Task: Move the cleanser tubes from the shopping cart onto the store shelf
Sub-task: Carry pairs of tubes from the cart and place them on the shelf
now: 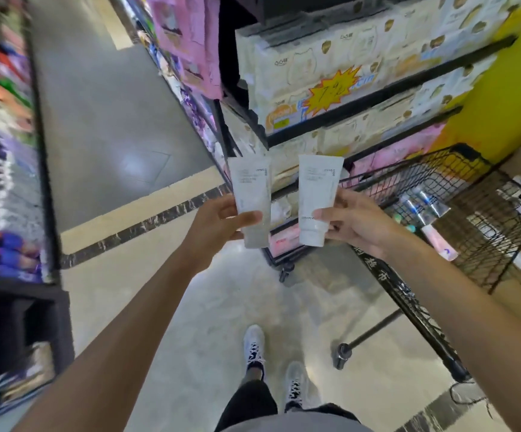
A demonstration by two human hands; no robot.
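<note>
Left hand (218, 218) grips one cleanser tube (252, 201) upright; right hand (357, 221) another (316, 198).

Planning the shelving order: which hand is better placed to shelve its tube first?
Probably the left. Left hand holds its tube on the aisle side, clear of the cart. Right hand holds its tube beside the cart rim. Target shelf isn't evident.

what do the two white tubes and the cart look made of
Left tube and right tube: probably soft plastic with a matte white skin and flat crimped ends. Cart: likely metal wire coated black, judging by its thin grid mesh.
</note>
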